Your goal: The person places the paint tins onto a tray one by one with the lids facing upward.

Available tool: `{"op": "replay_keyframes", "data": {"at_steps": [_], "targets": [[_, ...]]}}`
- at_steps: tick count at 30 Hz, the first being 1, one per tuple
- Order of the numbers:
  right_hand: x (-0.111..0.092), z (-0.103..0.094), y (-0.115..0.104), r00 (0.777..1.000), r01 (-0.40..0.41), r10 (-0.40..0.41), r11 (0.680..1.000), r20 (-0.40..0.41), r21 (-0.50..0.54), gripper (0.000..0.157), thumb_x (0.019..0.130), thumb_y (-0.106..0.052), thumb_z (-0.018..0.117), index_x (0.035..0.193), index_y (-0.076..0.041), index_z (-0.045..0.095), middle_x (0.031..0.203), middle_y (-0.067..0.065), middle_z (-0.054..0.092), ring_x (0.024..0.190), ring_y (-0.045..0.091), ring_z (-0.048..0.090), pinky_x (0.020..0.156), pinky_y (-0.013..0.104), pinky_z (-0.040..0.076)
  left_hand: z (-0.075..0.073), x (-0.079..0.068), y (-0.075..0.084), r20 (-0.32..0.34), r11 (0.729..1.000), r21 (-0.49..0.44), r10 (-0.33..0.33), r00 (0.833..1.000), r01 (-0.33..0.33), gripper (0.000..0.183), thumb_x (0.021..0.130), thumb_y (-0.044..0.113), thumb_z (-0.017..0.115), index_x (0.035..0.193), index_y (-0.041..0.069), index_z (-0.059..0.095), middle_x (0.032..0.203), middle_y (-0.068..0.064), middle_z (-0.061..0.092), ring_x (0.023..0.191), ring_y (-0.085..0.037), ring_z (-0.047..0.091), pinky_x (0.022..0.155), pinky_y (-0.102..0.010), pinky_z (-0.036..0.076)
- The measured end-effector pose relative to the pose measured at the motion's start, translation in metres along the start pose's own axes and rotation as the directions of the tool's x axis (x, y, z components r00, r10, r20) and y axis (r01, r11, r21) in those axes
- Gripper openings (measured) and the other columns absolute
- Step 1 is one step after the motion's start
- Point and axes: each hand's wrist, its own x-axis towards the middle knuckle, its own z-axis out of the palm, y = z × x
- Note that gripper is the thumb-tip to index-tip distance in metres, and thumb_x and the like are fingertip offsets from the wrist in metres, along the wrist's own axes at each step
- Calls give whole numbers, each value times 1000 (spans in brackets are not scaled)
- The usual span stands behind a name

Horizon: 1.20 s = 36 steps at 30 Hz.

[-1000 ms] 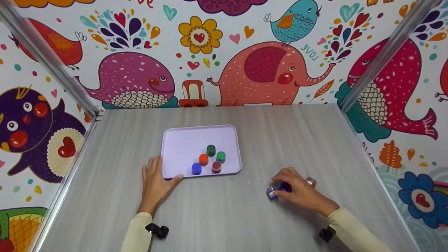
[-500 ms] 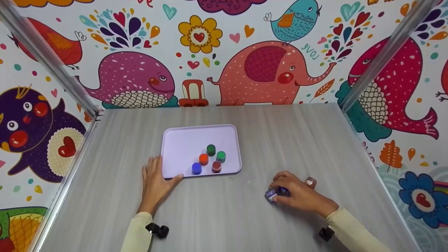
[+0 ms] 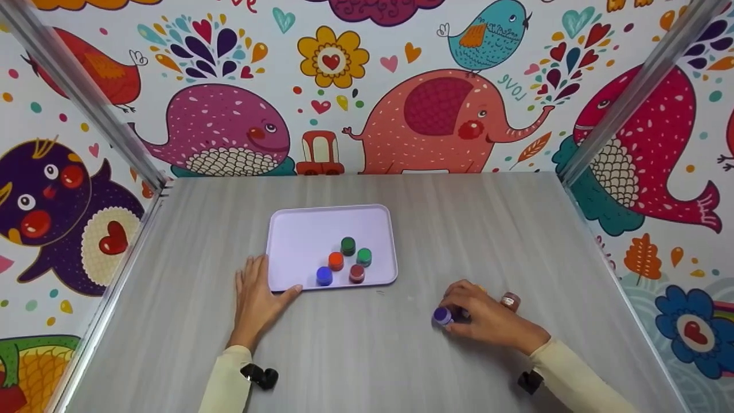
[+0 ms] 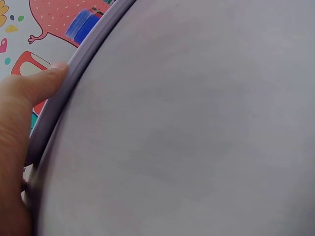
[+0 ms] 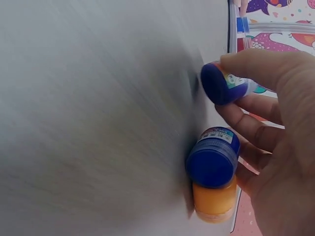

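My left hand (image 3: 256,304) rests at the front left corner of a lilac tray (image 3: 301,232), its thumb on the rim (image 4: 81,69) and its fingers along the left side. Several small paint jars stand in the tray: blue (image 3: 324,276), orange-red (image 3: 336,261), dark green (image 3: 348,246), lighter green (image 3: 364,256) and brownish red (image 3: 356,273). To the right of the tray, my right hand (image 3: 490,318) pinches a purple paint jar (image 5: 221,83) between thumb and fingers. Under the palm lie a dark blue jar (image 5: 211,164) and an orange jar (image 5: 215,200), partly hidden in the head view.
A brown jar (image 3: 510,301) lies on its side just beyond the right hand. The grey wood-grain table (image 3: 367,350) is bounded by patterned walls (image 3: 378,40) and metal posts (image 3: 109,103) at the back corners.
The purple jar has tipped from lying on its side to lid up, held in the right hand's fingers. That hand has shifted slightly left. The left hand keeps its place on the tray.
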Motion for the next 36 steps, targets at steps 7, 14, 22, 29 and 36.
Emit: {"op": "replay_keyframes", "data": {"at_steps": [7, 14, 22, 29, 36], "targets": [[20, -4, 12, 996, -87, 86, 992, 12, 96, 26, 90, -10, 90, 112, -17, 78, 113, -8, 70, 113, 17, 59, 96, 34, 56, -1, 0, 1, 16, 1000, -5, -12, 1000, 12, 116, 88, 59, 85, 167, -8, 33, 172, -32, 35, 167, -50, 15, 134, -67, -2], [45, -9, 21, 984, -175, 175, 972, 13, 155, 28, 92, -12, 90, 116, -16, 76, 119, -3, 67, 116, 20, 59, 102, 40, 56, 0, 1, 1, 22, 1000, -5, -29, 999, 29, 116, 88, 60, 85, 168, -7, 33, 174, -31, 33, 167, -49, 13, 134, -66, -2], [74, -11, 22, 961, -276, 275, 944, 29, 179, 32, 92, -12, 88, 118, -19, 72, 124, -1, 62, 118, 20, 60, 106, 44, 57, 2, 0, 1, 5, 1000, -8, -26, 1000, 26, 117, 87, 61, 86, 167, -7, 34, 172, -31, 35, 167, -49, 14, 134, -67, -1], [100, -9, 26, 969, -248, 247, 956, 26, 153, 32, 93, -13, 87, 120, -15, 70, 122, 1, 64, 117, 22, 58, 108, 48, 56, 2, 1, 1, -4, 1000, -2, -7, 1000, 7, 118, 86, 58, 87, 165, -11, 34, 170, -34, 37, 166, -51, 17, 134, -66, -1], [123, -3, 25, 952, -306, 303, 933, 46, 189, 33, 95, -15, 87, 123, -16, 70, 125, 3, 61, 118, 23, 58, 110, 47, 56, 1, 0, -1, 4, 1000, 4, -14, 1000, 14, 117, 86, 59, 86, 166, -10, 34, 171, -34, 36, 166, -51, 16, 134, -66, -1]]}}
